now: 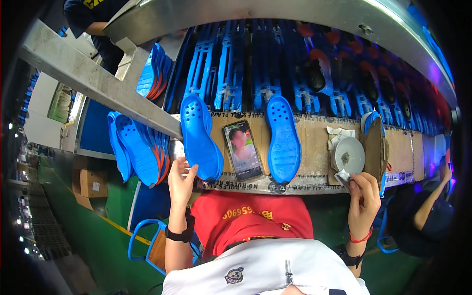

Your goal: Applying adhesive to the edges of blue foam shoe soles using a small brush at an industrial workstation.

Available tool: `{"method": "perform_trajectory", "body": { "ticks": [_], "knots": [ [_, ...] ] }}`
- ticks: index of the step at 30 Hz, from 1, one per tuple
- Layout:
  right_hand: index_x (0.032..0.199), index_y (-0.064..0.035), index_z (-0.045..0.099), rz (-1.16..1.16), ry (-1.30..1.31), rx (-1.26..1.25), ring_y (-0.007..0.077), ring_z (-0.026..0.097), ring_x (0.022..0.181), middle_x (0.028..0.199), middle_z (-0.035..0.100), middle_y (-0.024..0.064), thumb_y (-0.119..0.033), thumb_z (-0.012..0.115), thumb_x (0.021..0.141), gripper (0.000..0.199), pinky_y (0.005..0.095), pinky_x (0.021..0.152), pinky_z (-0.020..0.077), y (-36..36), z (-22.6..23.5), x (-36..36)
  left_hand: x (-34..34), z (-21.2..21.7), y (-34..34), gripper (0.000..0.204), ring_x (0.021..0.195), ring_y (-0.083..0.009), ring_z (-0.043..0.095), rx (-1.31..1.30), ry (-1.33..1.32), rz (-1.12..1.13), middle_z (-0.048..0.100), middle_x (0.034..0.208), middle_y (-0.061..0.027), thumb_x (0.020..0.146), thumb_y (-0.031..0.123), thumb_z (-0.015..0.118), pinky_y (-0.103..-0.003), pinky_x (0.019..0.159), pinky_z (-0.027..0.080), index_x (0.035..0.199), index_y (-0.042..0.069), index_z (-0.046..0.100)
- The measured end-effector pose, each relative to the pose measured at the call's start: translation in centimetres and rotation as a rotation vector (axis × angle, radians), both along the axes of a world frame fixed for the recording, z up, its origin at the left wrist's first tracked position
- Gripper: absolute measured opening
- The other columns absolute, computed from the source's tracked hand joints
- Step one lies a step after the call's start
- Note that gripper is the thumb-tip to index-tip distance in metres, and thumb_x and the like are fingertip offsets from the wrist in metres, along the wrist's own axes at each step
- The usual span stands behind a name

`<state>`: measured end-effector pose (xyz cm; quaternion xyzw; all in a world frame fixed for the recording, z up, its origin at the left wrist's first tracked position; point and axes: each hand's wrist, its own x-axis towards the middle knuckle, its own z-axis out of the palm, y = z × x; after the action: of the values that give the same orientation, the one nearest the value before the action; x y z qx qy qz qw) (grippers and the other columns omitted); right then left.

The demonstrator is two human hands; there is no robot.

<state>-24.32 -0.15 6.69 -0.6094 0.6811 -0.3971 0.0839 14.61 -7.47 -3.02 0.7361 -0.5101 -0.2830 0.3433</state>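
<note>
head view. the left hand (181, 178) rests at the near edge of the cardboard-covered bench (314, 142), fingers spread loosely and open, fingertips touching the heel end of a blue shoe sole (199, 137) that lies flat on the bench. the hand grips nothing. the right hand (363, 196) is raised at the bench's right end, fingers curled and pinched on a small white cloth (342, 176), just beside a shallow white dish (348, 155) that holds a small dark residue. a second blue sole (282, 139) lies flat to the right of a phone (242, 150), which rests screen up between the two soles. a stack of blue and orange soles (140, 150) stands on edge to the left of the bench, just beside the left hand. blue racks (255, 69) run along the line behind the bench. a second person's arm (432, 196) shows at the right edge, well apart.

hazards, as judged from this layout: the touched sole overhangs the near edge; a light push from the open fingers could tip it off the bench. the stacked soles lean unsupported and could slide if bumped by the left forearm. the cloth sits close to the dish rim; a careless wipe could upset the dish. the phone lies between both soles and could be smeared or knocked.
</note>
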Motion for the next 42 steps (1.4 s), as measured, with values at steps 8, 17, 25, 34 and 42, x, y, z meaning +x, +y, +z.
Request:
{"method": "perform_trajectory", "body": {
  "ticks": [8, 17, 25, 34, 42],
  "knots": [
    [0.089, 0.0006, 0.062, -0.024, 0.023, 0.059, 0.0099, 0.047, 0.056, 0.09, 0.057, 0.0076, 0.007, 0.059, 0.081, 0.01, 0.0216, 0.045, 0.0348, -1.3, -1.5, 0.3, 1.1, 2.9, -0.7, 0.03, 0.079, -0.0151, 0.065, 0.078, 0.83, 0.058, 0.062, 0.099, -0.0074, 0.087, 0.008, 0.058, -0.027, 0.067, 0.054, 0.115, -0.002, 0.051],
    [0.089, -0.0011, 0.061, -0.045, 0.18, -0.023, 0.0166, 0.052, 0.058, 0.088, 0.058, 0.0099, 0.003, 0.062, 0.08, 0.01, 0.0261, 0.048, 0.0393, -2.6, -2.9, -1.0, -8.6, 4.8, -0.6, 0.051, 0.098, -0.0186, 0.059, 0.196, 1.091, -0.203, 0.056, 0.113, -0.012, 0.081, -0.004, 0.061, -0.03, 0.081, 0.052, 0.125, 0.0, 0.037],
    [0.088, 0.0012, 0.055, -0.13, 0.271, -0.044, 0.0322, 0.06, 0.075, 0.092, 0.059, 0.015, 0.001, 0.062, 0.081, 0.01, 0.0366, 0.063, 0.0467, -3.1, -3.1, -2.3, -16.2, 4.0, -1.3, 0.05, 0.1, -0.0189, 0.059, 0.245, 1.117, -0.509, 0.056, 0.112, -0.0123, 0.078, -0.007, 0.064, -0.032, 0.084, 0.053, 0.122, -0.002, 0.041],
    [0.088, -0.0007, 0.056, -0.188, 0.314, -0.038, 0.0294, 0.058, 0.08, 0.092, 0.059, 0.0117, -0.002, 0.061, 0.082, 0.008, 0.0356, 0.071, 0.0422, -3.0, -2.5, -3.6, -18.9, 3.8, -1.1, 0.049, 0.099, -0.0188, 0.059, 0.227, 1.008, -0.615, 0.056, 0.113, -0.0126, 0.079, -0.005, 0.065, -0.033, 0.085, 0.051, 0.122, -0.004, 0.041],
    [0.086, -0.0044, 0.057, -0.172, 0.38, -0.08, 0.028, 0.055, 0.086, 0.089, 0.059, 0.009, -0.005, 0.062, 0.08, 0.008, 0.0394, 0.084, 0.0372, -3.2, -2.6, -4.5, -19.5, 4.2, -1.3, 0.045, 0.097, -0.0169, 0.06, 0.129, 1.002, -0.571, 0.057, 0.109, -0.0113, 0.08, -0.005, 0.063, -0.03, 0.082, 0.052, 0.121, -0.002, 0.043]
  ]
}}
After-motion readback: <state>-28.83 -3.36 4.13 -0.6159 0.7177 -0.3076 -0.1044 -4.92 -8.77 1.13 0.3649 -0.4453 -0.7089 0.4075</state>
